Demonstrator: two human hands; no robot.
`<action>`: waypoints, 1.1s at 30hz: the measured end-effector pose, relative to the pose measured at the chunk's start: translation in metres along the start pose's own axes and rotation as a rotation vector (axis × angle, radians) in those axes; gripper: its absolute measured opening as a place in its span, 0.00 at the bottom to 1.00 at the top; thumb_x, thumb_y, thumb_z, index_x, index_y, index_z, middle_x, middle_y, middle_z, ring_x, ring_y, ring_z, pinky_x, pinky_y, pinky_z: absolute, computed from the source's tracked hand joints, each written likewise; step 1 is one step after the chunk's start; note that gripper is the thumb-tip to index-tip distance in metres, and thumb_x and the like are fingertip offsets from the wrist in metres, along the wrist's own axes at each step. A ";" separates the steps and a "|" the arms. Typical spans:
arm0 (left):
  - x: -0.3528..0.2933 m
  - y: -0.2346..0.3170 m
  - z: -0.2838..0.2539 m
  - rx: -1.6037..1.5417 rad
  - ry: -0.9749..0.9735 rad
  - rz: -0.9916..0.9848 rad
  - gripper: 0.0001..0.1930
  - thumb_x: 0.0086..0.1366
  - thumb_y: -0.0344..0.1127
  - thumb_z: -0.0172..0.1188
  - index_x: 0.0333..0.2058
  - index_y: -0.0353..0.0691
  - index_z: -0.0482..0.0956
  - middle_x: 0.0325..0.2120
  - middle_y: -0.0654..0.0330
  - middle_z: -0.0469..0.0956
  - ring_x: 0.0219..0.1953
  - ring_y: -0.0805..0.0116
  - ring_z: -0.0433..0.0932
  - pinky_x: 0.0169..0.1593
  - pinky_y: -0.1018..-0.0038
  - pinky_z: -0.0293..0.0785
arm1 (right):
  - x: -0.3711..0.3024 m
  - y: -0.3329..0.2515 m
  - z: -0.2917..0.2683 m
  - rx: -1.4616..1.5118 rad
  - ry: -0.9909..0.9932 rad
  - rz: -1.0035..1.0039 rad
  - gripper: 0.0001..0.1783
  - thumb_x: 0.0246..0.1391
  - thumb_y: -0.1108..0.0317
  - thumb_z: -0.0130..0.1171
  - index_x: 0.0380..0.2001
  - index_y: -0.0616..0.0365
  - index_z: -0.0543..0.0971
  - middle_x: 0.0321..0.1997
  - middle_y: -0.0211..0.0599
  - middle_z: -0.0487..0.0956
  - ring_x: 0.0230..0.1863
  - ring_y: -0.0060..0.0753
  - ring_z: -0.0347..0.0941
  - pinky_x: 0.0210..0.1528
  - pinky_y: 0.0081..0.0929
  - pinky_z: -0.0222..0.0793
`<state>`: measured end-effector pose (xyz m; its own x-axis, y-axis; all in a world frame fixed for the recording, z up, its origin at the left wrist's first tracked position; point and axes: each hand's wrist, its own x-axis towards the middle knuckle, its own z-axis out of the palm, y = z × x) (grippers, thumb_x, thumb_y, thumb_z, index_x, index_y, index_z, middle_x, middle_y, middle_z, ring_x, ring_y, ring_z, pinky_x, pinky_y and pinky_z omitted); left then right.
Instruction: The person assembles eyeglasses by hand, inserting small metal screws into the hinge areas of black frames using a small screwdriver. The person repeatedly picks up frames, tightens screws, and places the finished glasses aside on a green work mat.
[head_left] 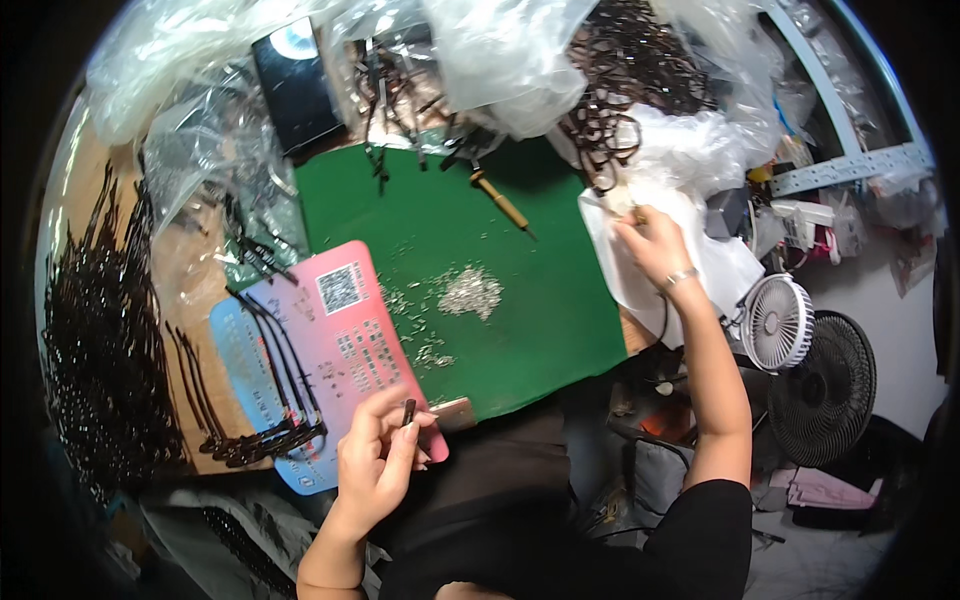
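My left hand [372,462] is raised over the near edge of a pink and blue printed sheet [335,270]. Its thumb and fingers pinch a dark brown stick-like piece [409,411], perhaps an eyeglass temple seen end-on. At the right, my right hand [655,248] reaches onto white plastic wrapping [610,240], just below a heap of brown eyeglass frames [605,135]. Its fingers are closed together at the tips; what they hold, if anything, is hidden. Between the hands, a pile of tiny silvery metal parts [470,293] lies on a green mat [545,320].
A screwdriver [503,206] with a yellowish handle lies on the mat's far part. Dark eyeglass temples [265,440] rest on the sheet, and a large heap of temples [100,350] fills the left. Clear plastic bags [500,60] line the back. Two fans [778,320] stand at the right.
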<state>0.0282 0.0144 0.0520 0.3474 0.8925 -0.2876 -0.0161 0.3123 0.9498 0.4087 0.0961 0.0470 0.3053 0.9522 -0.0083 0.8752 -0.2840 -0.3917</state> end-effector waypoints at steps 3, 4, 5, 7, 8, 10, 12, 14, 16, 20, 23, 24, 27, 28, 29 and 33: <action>-0.007 0.001 -0.008 -0.074 -0.046 -0.114 0.13 0.65 0.24 0.47 0.48 0.30 0.66 0.32 0.56 0.79 0.25 0.78 0.75 0.28 0.83 0.73 | -0.040 -0.076 -0.026 0.350 -0.411 0.117 0.09 0.49 0.66 0.58 0.26 0.62 0.76 0.22 0.34 0.78 0.23 0.20 0.73 0.27 0.22 0.68; -0.008 0.001 -0.007 -0.104 -0.075 -0.145 0.13 0.65 0.25 0.47 0.48 0.30 0.67 0.32 0.57 0.79 0.26 0.78 0.75 0.28 0.83 0.73 | -0.056 -0.098 -0.025 0.410 -0.593 0.046 0.08 0.49 0.67 0.58 0.27 0.61 0.77 0.23 0.35 0.78 0.25 0.20 0.73 0.29 0.21 0.69; -0.011 -0.007 -0.006 -0.050 -0.102 -0.141 0.13 0.65 0.25 0.48 0.48 0.32 0.68 0.33 0.59 0.79 0.29 0.79 0.76 0.30 0.83 0.73 | -0.071 -0.111 -0.011 0.520 -0.714 -0.087 0.08 0.49 0.67 0.58 0.28 0.61 0.77 0.24 0.35 0.78 0.26 0.20 0.74 0.30 0.20 0.69; -0.006 -0.002 0.010 0.124 -0.158 -0.049 0.12 0.63 0.24 0.50 0.46 0.33 0.72 0.33 0.57 0.79 0.29 0.78 0.77 0.31 0.81 0.74 | -0.093 -0.133 0.011 0.655 -0.901 -0.256 0.08 0.49 0.67 0.59 0.29 0.62 0.77 0.26 0.35 0.78 0.28 0.20 0.74 0.31 0.19 0.69; -0.006 -0.006 0.017 0.237 -0.150 0.093 0.12 0.63 0.24 0.51 0.46 0.33 0.72 0.32 0.56 0.79 0.29 0.77 0.78 0.31 0.81 0.74 | -0.098 -0.141 0.023 0.700 -0.981 -0.298 0.08 0.49 0.67 0.59 0.29 0.62 0.77 0.27 0.35 0.78 0.29 0.20 0.73 0.31 0.19 0.69; -0.010 -0.004 0.018 0.198 -0.113 0.023 0.13 0.62 0.24 0.52 0.46 0.34 0.73 0.31 0.55 0.79 0.26 0.75 0.77 0.31 0.79 0.74 | -0.093 -0.150 0.029 0.798 -1.119 -0.117 0.10 0.50 0.66 0.60 0.30 0.63 0.77 0.29 0.34 0.79 0.29 0.18 0.72 0.31 0.19 0.69; -0.016 0.002 0.009 0.164 -0.139 -0.100 0.13 0.62 0.24 0.52 0.46 0.35 0.73 0.31 0.56 0.79 0.26 0.75 0.77 0.30 0.79 0.74 | -0.092 -0.149 0.030 0.938 -1.191 0.018 0.10 0.50 0.67 0.61 0.30 0.63 0.75 0.27 0.31 0.76 0.24 0.15 0.70 0.25 0.15 0.66; -0.014 0.006 0.007 0.167 -0.138 -0.096 0.13 0.62 0.24 0.52 0.46 0.36 0.73 0.31 0.56 0.79 0.26 0.75 0.78 0.30 0.79 0.74 | -0.086 -0.152 0.031 0.888 -1.242 0.078 0.11 0.49 0.67 0.62 0.31 0.62 0.73 0.25 0.30 0.74 0.19 0.14 0.67 0.20 0.15 0.62; -0.014 0.002 0.008 0.206 -0.120 -0.009 0.13 0.62 0.24 0.52 0.46 0.36 0.73 0.31 0.56 0.79 0.26 0.74 0.78 0.31 0.79 0.74 | -0.085 -0.155 0.035 0.894 -1.292 0.101 0.12 0.48 0.69 0.63 0.32 0.62 0.71 0.23 0.29 0.74 0.17 0.14 0.65 0.18 0.14 0.61; -0.006 -0.007 0.012 0.330 -0.103 0.252 0.11 0.61 0.22 0.52 0.42 0.34 0.75 0.30 0.58 0.80 0.24 0.77 0.77 0.27 0.81 0.72 | -0.082 -0.150 0.036 0.852 -1.367 0.145 0.12 0.47 0.71 0.63 0.33 0.61 0.71 0.23 0.29 0.75 0.19 0.14 0.67 0.19 0.14 0.62; -0.006 -0.003 0.010 0.312 -0.200 0.075 0.10 0.61 0.24 0.53 0.42 0.35 0.76 0.29 0.55 0.80 0.30 0.65 0.81 0.34 0.75 0.76 | -0.084 -0.148 0.041 0.880 -1.420 0.185 0.13 0.47 0.70 0.63 0.34 0.61 0.70 0.24 0.30 0.76 0.20 0.14 0.68 0.19 0.13 0.63; -0.008 -0.004 0.011 0.283 -0.203 0.096 0.10 0.61 0.24 0.53 0.42 0.35 0.76 0.28 0.55 0.80 0.29 0.65 0.81 0.34 0.75 0.76 | -0.087 -0.147 0.043 0.902 -1.445 0.205 0.14 0.47 0.70 0.63 0.34 0.61 0.70 0.24 0.30 0.76 0.20 0.14 0.68 0.19 0.13 0.63; -0.012 -0.012 0.011 0.226 -0.227 0.061 0.11 0.62 0.24 0.52 0.44 0.36 0.75 0.27 0.56 0.79 0.23 0.67 0.79 0.29 0.75 0.76 | -0.092 -0.144 0.041 0.901 -1.399 0.085 0.17 0.48 0.65 0.63 0.35 0.62 0.69 0.24 0.33 0.77 0.19 0.15 0.67 0.19 0.15 0.63; -0.011 -0.013 0.012 0.239 -0.210 0.064 0.12 0.62 0.24 0.52 0.45 0.36 0.74 0.27 0.56 0.79 0.23 0.68 0.79 0.29 0.75 0.76 | -0.093 -0.146 0.040 0.840 -1.330 -0.001 0.18 0.49 0.63 0.63 0.35 0.62 0.68 0.24 0.34 0.76 0.20 0.18 0.69 0.21 0.18 0.65; -0.011 -0.014 0.015 0.252 -0.189 0.063 0.13 0.62 0.24 0.51 0.46 0.37 0.73 0.28 0.55 0.79 0.22 0.68 0.78 0.28 0.75 0.75 | -0.097 -0.144 0.043 0.775 -1.193 -0.117 0.19 0.48 0.61 0.63 0.35 0.62 0.68 0.25 0.36 0.76 0.21 0.23 0.71 0.23 0.21 0.67; -0.011 -0.014 0.022 0.262 -0.151 0.009 0.16 0.62 0.23 0.50 0.49 0.37 0.69 0.31 0.54 0.78 0.22 0.68 0.78 0.28 0.76 0.76 | -0.108 -0.143 0.048 0.490 -0.905 -0.389 0.23 0.47 0.56 0.63 0.35 0.61 0.67 0.29 0.42 0.76 0.29 0.42 0.75 0.32 0.31 0.71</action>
<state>0.0447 -0.0069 0.0445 0.4838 0.8304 -0.2763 0.2161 0.1926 0.9572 0.2324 0.0392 0.0597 -0.5225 0.7538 -0.3985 0.5467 -0.0624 -0.8350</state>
